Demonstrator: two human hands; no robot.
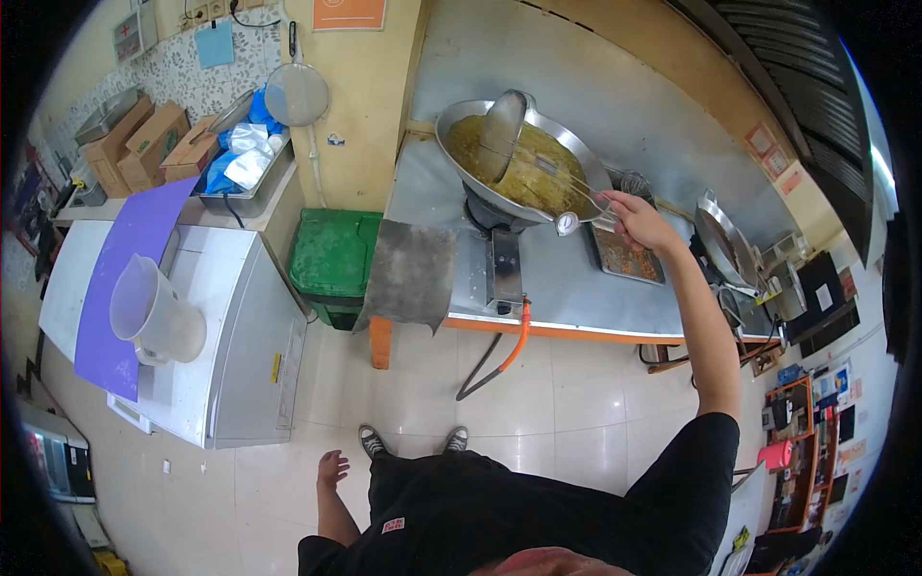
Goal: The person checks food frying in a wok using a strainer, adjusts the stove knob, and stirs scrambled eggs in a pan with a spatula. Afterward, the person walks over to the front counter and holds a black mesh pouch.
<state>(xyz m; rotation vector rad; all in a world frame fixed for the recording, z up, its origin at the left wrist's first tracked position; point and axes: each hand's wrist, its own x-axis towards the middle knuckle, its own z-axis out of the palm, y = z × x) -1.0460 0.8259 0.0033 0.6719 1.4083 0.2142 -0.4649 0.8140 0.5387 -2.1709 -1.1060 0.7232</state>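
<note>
My right hand (634,222) grips the handle of a metal mesh strainer (502,135), whose round basket stands tilted on edge in the oil at the left part of a large metal wok (596,167). Yellowish, bubbling oil (536,183) fills much of the wok. A dial thermometer (567,223) sits at the wok's near rim, just left of my right hand. Beneath the wok is a black gas burner (484,212). My left hand (333,468) hangs low beside my body, its fingers apart, holding nothing.
A shallow metal tray (625,255) with brown crumbs and a second wok (717,234) lie right of the burner. An orange gas hose (520,338) hangs off the metal table's front. To the left stand a green lidded bin (335,252) and a white chest (238,345) bearing a plastic jug (173,320).
</note>
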